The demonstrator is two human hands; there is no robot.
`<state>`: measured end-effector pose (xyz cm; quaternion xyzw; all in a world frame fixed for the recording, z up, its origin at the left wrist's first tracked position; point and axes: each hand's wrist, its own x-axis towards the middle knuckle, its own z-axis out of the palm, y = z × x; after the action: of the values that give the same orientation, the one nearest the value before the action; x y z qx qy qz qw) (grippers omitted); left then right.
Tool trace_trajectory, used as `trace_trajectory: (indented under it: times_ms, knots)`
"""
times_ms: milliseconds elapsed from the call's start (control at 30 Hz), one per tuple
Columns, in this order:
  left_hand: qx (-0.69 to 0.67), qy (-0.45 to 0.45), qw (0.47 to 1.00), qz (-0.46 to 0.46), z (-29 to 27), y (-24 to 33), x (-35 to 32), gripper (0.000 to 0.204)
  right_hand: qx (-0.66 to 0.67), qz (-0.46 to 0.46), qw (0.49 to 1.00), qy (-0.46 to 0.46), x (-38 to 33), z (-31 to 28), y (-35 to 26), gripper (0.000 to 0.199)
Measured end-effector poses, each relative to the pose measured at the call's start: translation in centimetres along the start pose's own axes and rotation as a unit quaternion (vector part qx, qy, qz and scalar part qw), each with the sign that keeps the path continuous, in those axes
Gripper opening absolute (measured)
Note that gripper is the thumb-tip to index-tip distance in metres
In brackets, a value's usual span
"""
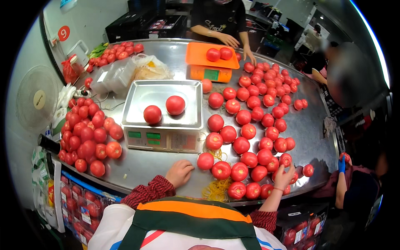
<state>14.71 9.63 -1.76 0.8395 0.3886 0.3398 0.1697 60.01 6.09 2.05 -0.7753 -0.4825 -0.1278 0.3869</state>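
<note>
On the steel table, my left hand (pixel 180 173) rests in front of the scale, fingers curled together, with no object visible in it. My right hand (pixel 283 178) is among the tomatoes at the near right, its fingertips against a tomato (pixel 285 159); how firmly they grip is hard to see. Two tomatoes sit apart on the silver scale's (pixel 191 100) tray: one (pixel 152 114) at the left, another (pixel 175 105) farther right. Loose tomatoes (pixel 248 131) spread over the right half of the table. Yellow rubber bands (pixel 216 190) lie between my hands.
A tomato heap (pixel 87 135) fills the table's left. Behind are clear plastic boxes (pixel 114 77), a plastic bag (pixel 150 68) and an orange scale (pixel 210 74) bearing two tomatoes. Across the table, a person's hand (pixel 249 54) reaches the tomatoes. Packed tomatoes (pixel 83 204) stand below, and a fan (pixel 37 98) at left.
</note>
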Motion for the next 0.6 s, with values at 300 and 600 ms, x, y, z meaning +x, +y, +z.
trace_trajectory:
  times_ms: [300, 600]
  knots:
    - [0.027, 0.021, 0.999, -0.027, 0.2, -0.2, 0.0, 0.029, 0.054, -0.191, 0.935, -0.293, -1.7, -14.9, -17.4, 0.044]
    - [0.031, 0.003, 1.0, -0.003, 1.0, -0.6, -0.4, 0.036, -0.156, -0.099, 0.922, -0.34, 0.7, -21.1, -6.6, 0.026]
